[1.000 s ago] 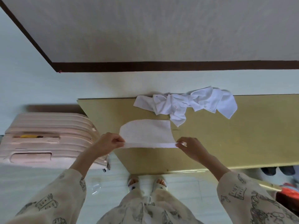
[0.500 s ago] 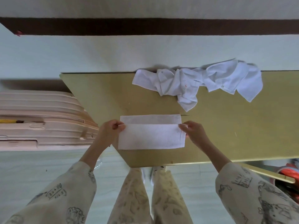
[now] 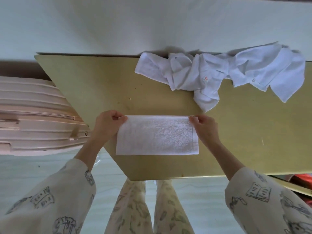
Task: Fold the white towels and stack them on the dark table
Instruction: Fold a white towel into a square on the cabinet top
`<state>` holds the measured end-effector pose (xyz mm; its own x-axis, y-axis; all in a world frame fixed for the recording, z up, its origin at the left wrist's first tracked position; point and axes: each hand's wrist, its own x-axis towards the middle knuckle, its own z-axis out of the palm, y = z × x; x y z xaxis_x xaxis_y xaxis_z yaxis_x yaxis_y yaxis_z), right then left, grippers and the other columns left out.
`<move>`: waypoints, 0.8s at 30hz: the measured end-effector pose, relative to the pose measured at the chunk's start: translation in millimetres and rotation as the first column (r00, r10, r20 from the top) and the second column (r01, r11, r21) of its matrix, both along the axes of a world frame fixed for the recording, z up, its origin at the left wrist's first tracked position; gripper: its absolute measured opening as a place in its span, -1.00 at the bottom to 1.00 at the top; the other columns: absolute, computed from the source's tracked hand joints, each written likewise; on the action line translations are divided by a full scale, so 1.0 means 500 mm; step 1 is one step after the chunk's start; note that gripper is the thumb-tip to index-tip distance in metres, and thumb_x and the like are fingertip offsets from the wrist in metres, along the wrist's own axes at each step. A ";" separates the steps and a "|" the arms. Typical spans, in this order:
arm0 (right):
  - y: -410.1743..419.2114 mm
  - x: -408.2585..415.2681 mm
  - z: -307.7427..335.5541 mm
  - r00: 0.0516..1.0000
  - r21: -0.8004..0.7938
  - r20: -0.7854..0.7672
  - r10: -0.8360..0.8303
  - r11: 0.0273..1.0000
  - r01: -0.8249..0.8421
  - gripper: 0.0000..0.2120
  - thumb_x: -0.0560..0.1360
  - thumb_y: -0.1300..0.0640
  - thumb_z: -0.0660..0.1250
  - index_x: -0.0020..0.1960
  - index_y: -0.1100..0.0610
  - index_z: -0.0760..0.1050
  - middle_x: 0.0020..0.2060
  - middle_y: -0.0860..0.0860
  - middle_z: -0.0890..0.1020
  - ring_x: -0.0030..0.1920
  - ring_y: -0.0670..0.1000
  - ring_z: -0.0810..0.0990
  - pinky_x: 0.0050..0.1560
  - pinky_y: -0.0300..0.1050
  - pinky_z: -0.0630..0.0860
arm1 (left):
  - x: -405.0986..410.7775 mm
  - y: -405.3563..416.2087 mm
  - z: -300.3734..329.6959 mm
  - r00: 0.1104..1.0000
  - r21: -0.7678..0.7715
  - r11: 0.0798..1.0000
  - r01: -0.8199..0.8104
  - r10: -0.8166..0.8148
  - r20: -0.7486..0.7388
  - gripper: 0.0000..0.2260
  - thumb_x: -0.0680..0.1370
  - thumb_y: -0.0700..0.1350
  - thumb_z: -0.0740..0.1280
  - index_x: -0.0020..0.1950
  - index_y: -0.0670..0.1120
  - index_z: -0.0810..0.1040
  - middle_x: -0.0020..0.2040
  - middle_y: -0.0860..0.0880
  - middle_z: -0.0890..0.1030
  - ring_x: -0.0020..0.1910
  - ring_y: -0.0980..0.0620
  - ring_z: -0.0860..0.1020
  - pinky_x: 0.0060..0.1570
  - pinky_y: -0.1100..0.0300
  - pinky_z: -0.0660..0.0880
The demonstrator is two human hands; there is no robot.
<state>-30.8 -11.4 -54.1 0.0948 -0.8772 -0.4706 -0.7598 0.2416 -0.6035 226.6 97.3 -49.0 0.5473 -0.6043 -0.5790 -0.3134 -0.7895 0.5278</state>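
A white towel (image 3: 157, 135) lies folded in half as a flat rectangle near the front edge of the table (image 3: 101, 85). My left hand (image 3: 108, 127) pinches its far left corner. My right hand (image 3: 203, 127) pinches its far right corner. Both hands hold the top layer's edge down at the far side of the fold. A crumpled heap of white towels (image 3: 219, 71) lies at the back of the table, right of centre, partly against the wall.
A pink ribbed suitcase (image 3: 33, 119) stands left of the table, close to my left arm. The wall (image 3: 118, 22) runs along the table's back edge. Something red (image 3: 302, 178) shows under the table's right end. My legs stand at the front edge.
My hands carried the towel's near edge up and over to the far edge, finishing the half fold. The camera tilted down and closer to the table.
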 end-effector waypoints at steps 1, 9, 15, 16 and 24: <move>-0.001 0.001 0.000 1.000 -0.016 -0.021 0.010 1.000 -0.010 -0.69 0.51 0.15 0.26 -0.30 0.36 0.45 -0.54 -0.01 0.32 -0.43 -0.06 0.27 -0.41 -0.28 0.22 | 0.000 -0.001 0.001 1.000 0.008 1.000 0.005 -0.006 0.008 -0.86 0.49 -0.09 0.36 -0.01 -0.12 0.61 -0.12 -0.03 0.57 -0.10 0.03 0.48 -0.06 0.25 0.31; -0.003 0.013 0.001 0.996 -0.077 -0.090 0.028 0.996 -0.035 -0.62 0.48 0.21 0.23 -0.46 0.15 0.18 -0.58 -0.03 0.22 -0.50 -0.04 0.18 -0.48 -0.30 0.24 | -0.012 -0.009 0.007 0.996 0.024 0.999 0.026 -0.028 0.084 -0.85 0.50 -0.10 0.33 0.00 -0.14 0.60 -0.19 0.01 0.53 -0.14 0.03 0.46 -0.11 0.24 0.29; 0.003 0.017 -0.007 0.996 -0.081 -0.089 -0.004 0.997 -0.003 -0.68 0.51 0.15 0.20 -0.39 0.19 0.25 -0.52 0.00 0.28 -0.46 -0.04 0.21 -0.44 -0.20 0.18 | -0.017 -0.008 -0.001 0.989 0.070 0.997 0.034 -0.043 0.144 -0.82 0.52 -0.03 0.30 -0.05 -0.15 0.50 -0.20 0.00 0.49 -0.13 -0.01 0.44 -0.12 0.20 0.27; 0.004 0.017 -0.002 0.997 -0.074 -0.080 -0.022 0.997 0.017 -0.67 0.52 0.10 0.21 -0.37 0.19 0.29 -0.51 -0.02 0.31 -0.44 -0.05 0.25 -0.40 -0.16 0.21 | -0.016 -0.003 -0.001 0.988 0.072 0.997 0.022 -0.033 0.151 -0.80 0.52 0.00 0.29 -0.06 -0.14 0.47 -0.21 0.01 0.48 -0.10 -0.04 0.44 -0.12 0.18 0.27; 0.103 0.001 -0.008 0.975 -0.551 -0.143 0.170 0.805 -0.221 -0.67 0.55 0.11 0.15 0.23 0.27 0.40 0.17 0.22 0.50 0.23 0.18 0.42 0.26 0.00 0.35 | -0.118 0.072 0.013 0.757 -0.159 0.909 0.385 -0.212 0.618 -0.78 0.54 -0.14 0.12 0.10 -0.20 0.44 0.03 -0.22 0.53 0.04 -0.24 0.47 0.00 -0.07 0.35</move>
<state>-30.5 40.3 -58.1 0.2763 -0.9575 0.0827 -0.8073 -0.2779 -0.5206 167.3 133.1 -42.6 0.4876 -0.8730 -0.0109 -0.8198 -0.4621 0.3382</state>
